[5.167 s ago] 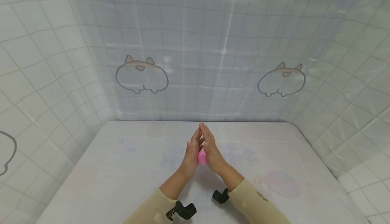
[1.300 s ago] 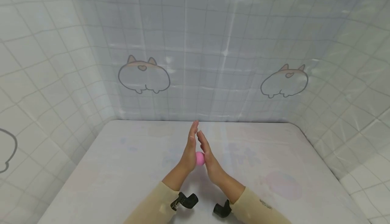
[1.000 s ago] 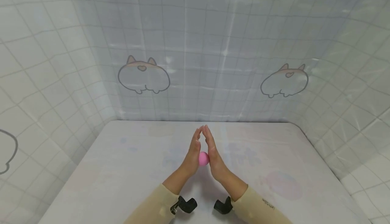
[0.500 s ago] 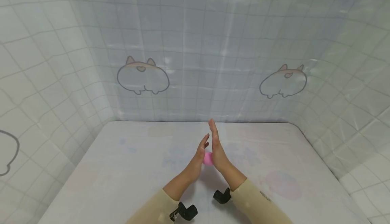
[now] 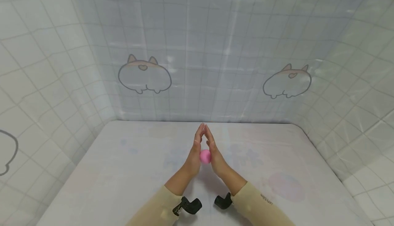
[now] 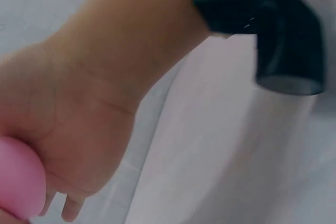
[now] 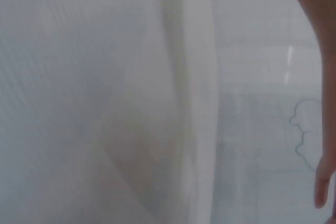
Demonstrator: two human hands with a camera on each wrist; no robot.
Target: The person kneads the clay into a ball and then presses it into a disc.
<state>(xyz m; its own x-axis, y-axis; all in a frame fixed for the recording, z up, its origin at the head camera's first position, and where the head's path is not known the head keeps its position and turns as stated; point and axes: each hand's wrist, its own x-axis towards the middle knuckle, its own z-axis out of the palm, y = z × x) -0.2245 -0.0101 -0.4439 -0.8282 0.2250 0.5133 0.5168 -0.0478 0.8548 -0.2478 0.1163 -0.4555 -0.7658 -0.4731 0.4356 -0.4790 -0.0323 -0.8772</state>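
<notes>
A smooth pink ball (image 5: 205, 156) sits between my two palms over the middle of the table. From one side my left hand (image 5: 194, 154) presses it, the fingers straight and pointing away from me. My right hand (image 5: 216, 156) presses from the other side, its fingers straight too. The fingertips of both hands meet in a peak beyond the ball. In the left wrist view the ball (image 6: 20, 179) lies against the palm of the left hand (image 6: 79, 114). Only an edge of the right hand (image 7: 328, 103) appears in the right wrist view; the ball is hidden there.
Under the hands lies a pale table (image 5: 129, 171) with faint coloured patches. A grid-patterned sheet (image 5: 197, 65) with cartoon animals rises behind it and along both sides. Black curved mounts (image 5: 191, 206) sit at both sleeve cuffs.
My hands slide back and forth against each other with the ball between the palms. Half a second ago the right fingertips reached farther forward; now both sets of fingertips are level.
</notes>
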